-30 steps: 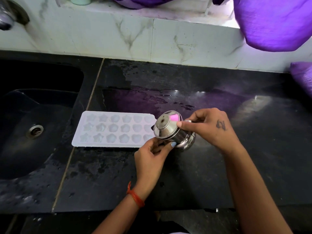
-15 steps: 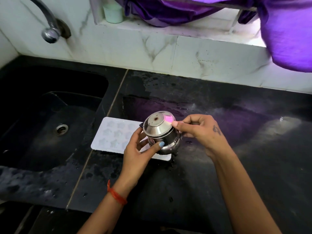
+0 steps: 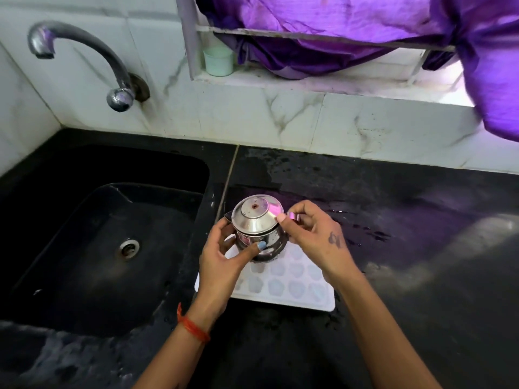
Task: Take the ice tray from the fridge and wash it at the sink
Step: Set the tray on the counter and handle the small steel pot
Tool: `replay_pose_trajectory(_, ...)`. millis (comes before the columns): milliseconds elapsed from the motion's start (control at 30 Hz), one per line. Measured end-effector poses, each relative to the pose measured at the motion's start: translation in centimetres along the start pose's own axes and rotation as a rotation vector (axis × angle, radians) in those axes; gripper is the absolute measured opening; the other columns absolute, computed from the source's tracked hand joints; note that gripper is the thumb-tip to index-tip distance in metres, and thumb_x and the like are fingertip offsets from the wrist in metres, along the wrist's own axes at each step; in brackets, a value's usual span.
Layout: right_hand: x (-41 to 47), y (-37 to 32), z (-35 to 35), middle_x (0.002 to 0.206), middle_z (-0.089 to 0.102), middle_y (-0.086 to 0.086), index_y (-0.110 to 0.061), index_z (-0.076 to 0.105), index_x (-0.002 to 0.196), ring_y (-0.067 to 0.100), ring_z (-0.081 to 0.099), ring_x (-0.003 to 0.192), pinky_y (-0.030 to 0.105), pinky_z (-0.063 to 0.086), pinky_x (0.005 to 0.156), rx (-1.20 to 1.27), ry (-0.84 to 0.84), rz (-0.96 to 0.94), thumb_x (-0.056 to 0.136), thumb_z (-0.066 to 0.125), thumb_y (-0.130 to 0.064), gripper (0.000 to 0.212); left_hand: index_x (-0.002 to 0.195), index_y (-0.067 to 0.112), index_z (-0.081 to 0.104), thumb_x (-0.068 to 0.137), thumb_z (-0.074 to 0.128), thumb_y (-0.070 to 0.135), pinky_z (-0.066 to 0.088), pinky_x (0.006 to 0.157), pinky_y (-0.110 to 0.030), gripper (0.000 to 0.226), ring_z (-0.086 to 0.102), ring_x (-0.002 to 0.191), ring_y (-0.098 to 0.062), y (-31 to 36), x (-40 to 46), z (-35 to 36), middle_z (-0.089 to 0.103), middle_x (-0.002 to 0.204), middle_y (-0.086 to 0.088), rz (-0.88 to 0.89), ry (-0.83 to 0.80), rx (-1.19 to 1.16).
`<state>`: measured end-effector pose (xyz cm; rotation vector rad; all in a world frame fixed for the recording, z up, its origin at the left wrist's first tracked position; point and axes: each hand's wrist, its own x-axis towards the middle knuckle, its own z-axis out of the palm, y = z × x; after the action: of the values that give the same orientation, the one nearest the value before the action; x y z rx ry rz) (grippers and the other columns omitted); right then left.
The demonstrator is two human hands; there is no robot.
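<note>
No legible text, label, brand or number is found on any surface. The right hand [image 3: 317,237] bears a small dark mark on its back, too blurred to read. The steel vessel [image 3: 258,228] shows faint marks on its base, likewise unreadable.

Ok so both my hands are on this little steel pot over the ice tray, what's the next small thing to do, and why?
Probably set the steel pot down on the bare counter to the right. Both the left hand and right hand are gripping it, so neither is free, and the white ice tray lies unwashed on the counter beside the sink, with no water running from the tap.
</note>
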<state>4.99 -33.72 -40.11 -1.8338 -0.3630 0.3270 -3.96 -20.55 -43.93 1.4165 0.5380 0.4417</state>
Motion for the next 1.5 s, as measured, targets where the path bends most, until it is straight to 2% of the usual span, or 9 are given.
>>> replay_pose_trajectory(200,3.4,-0.2,2.6,0.097,0.07,-0.004,-0.037,0.061,0.088,0.017,0.067,0.095,0.042,0.056,0.084,-0.025,0.028,-0.008,0.06,0.068,-0.064,0.039,0.131,0.017,0.051,0.064,0.084,0.007,0.049,0.098,-0.04,0.075,0.06,0.113,-0.011,0.1,4.2,-2.1,0.063,0.123,0.002,0.026,-0.02,0.04)
replay_pose_trajectory(400,7.2,-0.8,4.5,0.094,0.072,-0.008,-0.038,0.067,0.095,0.012,0.069,0.089,0.04,0.057,0.082,-0.043,0.076,-0.015,0.062,0.066,-0.064,0.042,0.127,0.017,0.053,0.063,0.085,0.006,0.049,0.097,-0.048,0.073,0.062,0.112,-0.019,0.5,8.9,-2.9,0.064,0.121,-0.004,0.02,-0.047,0.009)
replay_pose_trajectory(533,10.0,-1.4,5.4,0.099,0.069,-0.01,-0.034,0.067,0.104,0.009,0.066,0.091,0.037,0.056,0.084,-0.057,0.09,-0.026,0.073,0.07,-0.051,0.036,0.118,0.025,0.054,0.064,0.083,0.001,0.051,0.095,-0.048,0.066,0.063,0.109,-0.018,1.2,12.0,-2.9,0.066,0.117,-0.002,0.041,-0.048,0.0)
replay_pose_trajectory(667,12.7,-2.0,5.9,0.098,0.064,-0.013,-0.027,0.067,0.11,-0.007,0.057,0.087,0.012,0.046,0.077,-0.072,0.109,-0.045,0.082,0.07,-0.035,0.029,0.11,0.032,0.053,0.062,0.083,0.001,0.05,0.096,-0.045,0.064,0.063,0.109,-0.018,1.7,15.1,-2.6,0.065,0.115,0.0,0.058,-0.045,0.008)
replay_pose_trajectory(800,15.6,-1.9,6.1,0.097,0.065,-0.012,-0.023,0.067,0.112,-0.005,0.059,0.087,0.006,0.046,0.073,-0.038,0.107,-0.046,0.083,0.07,-0.03,0.029,0.113,0.028,0.053,0.062,0.084,0.002,0.05,0.096,-0.044,0.065,0.063,0.108,-0.018,1.5,18.3,-2.0,0.065,0.115,0.0,0.056,-0.049,0.02)
replay_pose_trajectory(900,17.4,-1.3,6.2,0.097,0.067,-0.011,-0.022,0.067,0.113,-0.001,0.062,0.09,0.008,0.049,0.077,-0.018,0.125,-0.047,0.082,0.071,-0.028,0.031,0.11,0.031,0.053,0.061,0.085,0.004,0.05,0.096,-0.043,0.064,0.063,0.107,-0.017,1.1,20.2,-1.5,0.065,0.113,0.002,0.052,-0.054,0.032)
replay_pose_trajectory(1067,20.0,0.5,6.4,0.1,0.07,-0.004,-0.02,0.068,0.112,0.008,0.066,0.093,0.03,0.055,0.088,0.002,0.143,-0.021,0.08,0.073,-0.029,0.033,0.111,0.029,0.054,0.059,0.087,0.009,0.051,0.096,-0.044,0.065,0.063,0.107,-0.017,-0.2,23.0,-0.7,0.066,0.115,0.0,0.033,-0.059,0.066)
replay_pose_trajectory(1300,22.0,2.3,6.5,0.098,0.071,-0.007,-0.022,0.068,0.111,0.006,0.067,0.093,0.032,0.055,0.088,0.002,0.124,-0.006,0.08,0.074,-0.03,0.033,0.116,0.023,0.053,0.061,0.085,0.006,0.051,0.096,-0.04,0.066,0.063,0.105,-0.012,-1.7,24.8,-0.1,0.065,0.11,0.005,0.011,-0.052,0.091)
replay_pose_trajectory(1500,22.4,3.0,6.6,0.101,0.071,-0.007,-0.023,0.068,0.11,0.007,0.067,0.096,0.034,0.054,0.09,0.028,0.131,-0.007,0.08,0.074,-0.028,0.032,0.118,0.022,0.052,0.06,0.086,0.009,0.049,0.099,-0.038,0.069,0.061,0.11,-0.013,-2.3,25.2,0.0,0.065,0.118,-0.001,0.026,-0.025,0.11)
